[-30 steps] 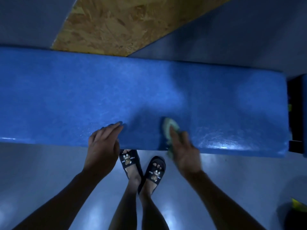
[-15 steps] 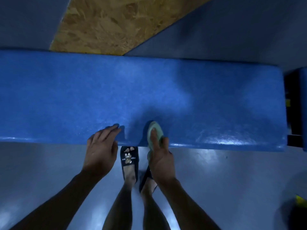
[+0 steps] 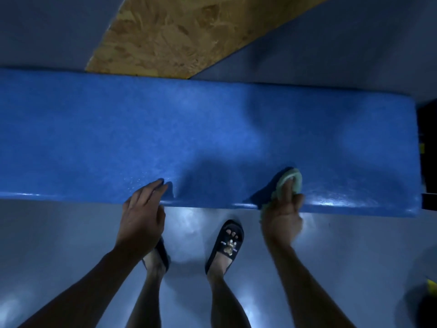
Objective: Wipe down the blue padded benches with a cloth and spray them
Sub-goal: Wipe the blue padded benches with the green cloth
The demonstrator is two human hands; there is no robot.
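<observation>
Sliding rightward along the blue padded bench [image 3: 212, 129] since half a second ago, the right hand [image 3: 282, 215] presses a pale green cloth [image 3: 289, 183] on its near edge. Left hand [image 3: 142, 214] rests flat, fingers open, on that edge.

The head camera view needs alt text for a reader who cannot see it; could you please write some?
A person's right hand presses a pale green cloth on the near edge of a blue padded bench. The left hand rests flat on that edge, empty. Below, two feet in dark slippers stand on a grey floor.
</observation>
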